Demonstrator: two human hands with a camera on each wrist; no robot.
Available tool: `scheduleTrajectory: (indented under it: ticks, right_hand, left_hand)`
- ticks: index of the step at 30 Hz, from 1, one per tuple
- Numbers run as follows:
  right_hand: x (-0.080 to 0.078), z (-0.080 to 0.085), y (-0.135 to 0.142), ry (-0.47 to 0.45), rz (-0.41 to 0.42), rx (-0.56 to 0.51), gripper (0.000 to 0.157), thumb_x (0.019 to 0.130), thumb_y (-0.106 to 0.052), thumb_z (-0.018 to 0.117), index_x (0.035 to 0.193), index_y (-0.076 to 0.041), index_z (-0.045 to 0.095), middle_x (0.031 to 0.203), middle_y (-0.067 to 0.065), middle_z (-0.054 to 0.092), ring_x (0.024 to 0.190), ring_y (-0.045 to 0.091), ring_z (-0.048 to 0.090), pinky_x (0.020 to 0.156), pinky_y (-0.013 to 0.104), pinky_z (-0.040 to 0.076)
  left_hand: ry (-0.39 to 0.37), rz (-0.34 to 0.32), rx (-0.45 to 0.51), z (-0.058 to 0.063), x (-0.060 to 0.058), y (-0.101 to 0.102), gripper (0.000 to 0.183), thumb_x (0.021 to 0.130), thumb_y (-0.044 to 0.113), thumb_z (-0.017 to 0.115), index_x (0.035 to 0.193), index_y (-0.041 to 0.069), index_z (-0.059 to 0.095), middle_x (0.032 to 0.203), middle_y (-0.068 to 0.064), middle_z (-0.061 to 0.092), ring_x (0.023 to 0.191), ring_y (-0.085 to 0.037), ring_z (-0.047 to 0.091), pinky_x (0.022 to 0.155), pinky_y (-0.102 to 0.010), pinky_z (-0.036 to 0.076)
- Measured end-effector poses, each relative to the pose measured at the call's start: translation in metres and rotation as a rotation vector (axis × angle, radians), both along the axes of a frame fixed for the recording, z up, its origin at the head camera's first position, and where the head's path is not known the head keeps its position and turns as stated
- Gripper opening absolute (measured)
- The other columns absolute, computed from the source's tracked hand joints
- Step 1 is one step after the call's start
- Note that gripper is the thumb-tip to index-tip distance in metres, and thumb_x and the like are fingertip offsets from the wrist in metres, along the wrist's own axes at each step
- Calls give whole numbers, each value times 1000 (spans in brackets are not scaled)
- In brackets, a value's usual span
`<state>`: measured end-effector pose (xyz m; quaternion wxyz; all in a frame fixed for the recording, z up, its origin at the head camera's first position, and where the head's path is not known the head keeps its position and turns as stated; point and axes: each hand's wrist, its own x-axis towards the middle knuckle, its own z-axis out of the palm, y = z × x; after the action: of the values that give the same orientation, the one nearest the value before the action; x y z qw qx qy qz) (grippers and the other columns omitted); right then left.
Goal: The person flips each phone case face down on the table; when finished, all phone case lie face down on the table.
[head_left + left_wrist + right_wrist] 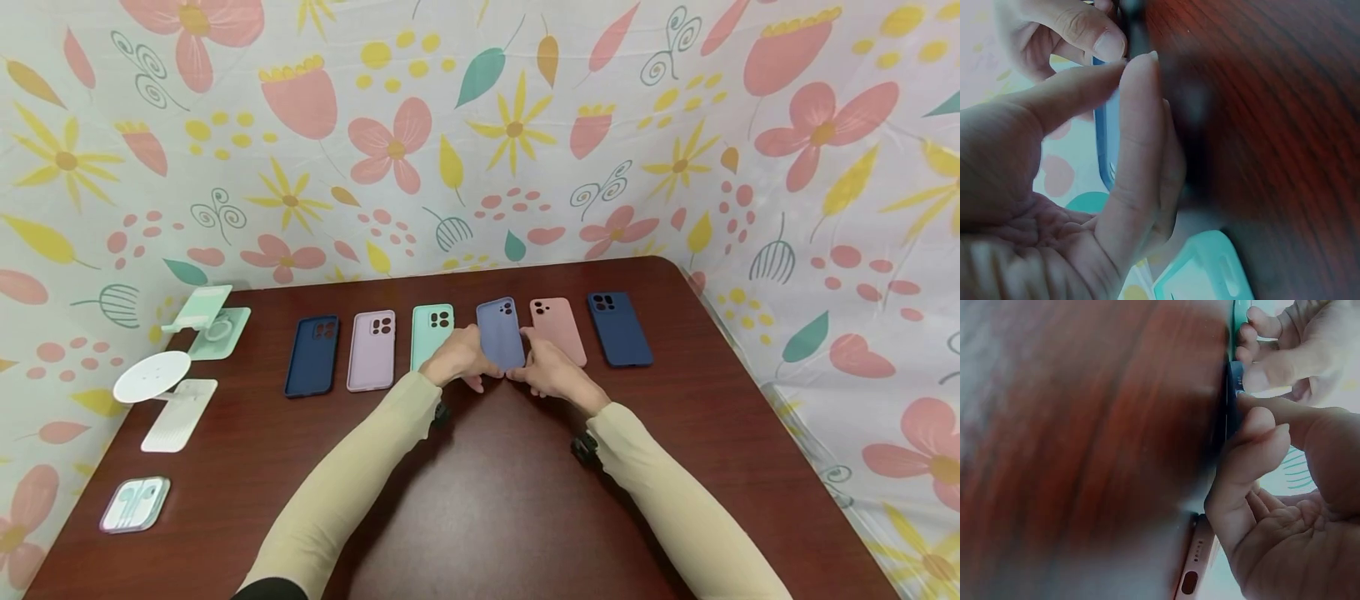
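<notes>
A periwinkle-blue phone case (498, 329) lies in a row of cases, its camera cutouts toward the wall. My left hand (459, 358) pinches its near left corner between thumb and finger. At the near right corner, my right hand (557, 371) grips the same case, thumb tip close to the left one. In the left wrist view the blue case (1102, 150) is partly hidden behind my fingers. Beside my left hand is a mint-green phone case (430, 325), partly covered by it. A pink phone case (561, 329) sits just right of my right hand.
Further left lie a lilac case (371, 354) and a navy case (311, 358); another navy case (620, 329) is at the right. Along the table's left side stand a green stand (217, 337), a white stand (176, 417) and boxed earphones (135, 505). A floral cloth (450, 125) hangs behind.
</notes>
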<state>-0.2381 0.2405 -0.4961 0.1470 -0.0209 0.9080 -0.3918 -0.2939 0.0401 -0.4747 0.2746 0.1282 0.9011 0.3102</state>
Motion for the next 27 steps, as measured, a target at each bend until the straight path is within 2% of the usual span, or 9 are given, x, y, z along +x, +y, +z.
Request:
scheduleTrajectory:
  ticks: [4,5,9,15,18,20,22,24,27]
  right_hand:
    - [-6,-13,7,34,-9,20,99,97,-29,83,173,-9,22,75,6,71,55,23,68,51,37,58]
    - [-7,-14,8,46,-4,23,99,97,-30,83,173,-9,22,74,6,71,55,24,68,52,37,58]
    - [-9,-19,12,74,5,20,101,96,-32,84,173,-9,22,74,6,71,56,25,69,54,37,57]
    - [-7,-17,11,92,3,29,102,97,-32,83,174,-11,20,73,5,71,57,24,71,54,35,57]
    - [-3,-11,8,117,12,19,101,97,-28,83,173,-9,21,72,5,70,55,22,70,54,33,56]
    - [6,2,3,141,34,11,99,99,-26,82,173,-6,21,73,5,69,55,21,69,57,32,56]
    - [9,3,3,190,67,-9,98,100,-27,81,173,-3,20,73,3,67,54,18,65,57,29,53]
    - [16,14,-2,193,80,-10,98,101,-27,80,173,-2,18,75,4,66,56,18,65,59,30,52]
    - [16,11,-3,215,94,-21,99,103,-29,78,173,-2,15,76,2,64,56,17,63,57,30,50]
  left_hand:
    - [-30,48,97,33,28,-3,96,99,43,81,161,-12,34,89,-18,74,53,-18,75,78,-32,68]
    - [-36,58,116,34,30,-3,95,100,47,78,160,-12,35,87,-18,74,51,-17,74,74,-33,68]
    - [-36,90,168,32,33,0,89,102,59,70,151,-10,43,79,-13,67,48,-16,69,61,-34,67]
    - [-68,149,265,28,33,4,72,98,64,71,125,-1,55,70,-9,58,47,-18,67,56,-37,66]
    - [-75,153,280,28,33,5,68,98,66,71,114,2,57,67,-8,58,47,-18,67,56,-38,66]
    - [-76,152,280,28,33,6,67,97,67,71,109,2,58,64,-8,58,46,-18,68,57,-39,67]
    - [-78,151,284,27,32,7,67,97,67,71,106,2,60,63,-7,59,46,-18,68,58,-39,67]
    - [-89,150,297,27,32,7,66,97,67,71,107,2,60,64,-7,60,48,-17,69,59,-38,67]
    - [-128,148,334,26,32,5,65,98,65,71,113,2,58,70,-8,63,51,-16,70,60,-37,68]
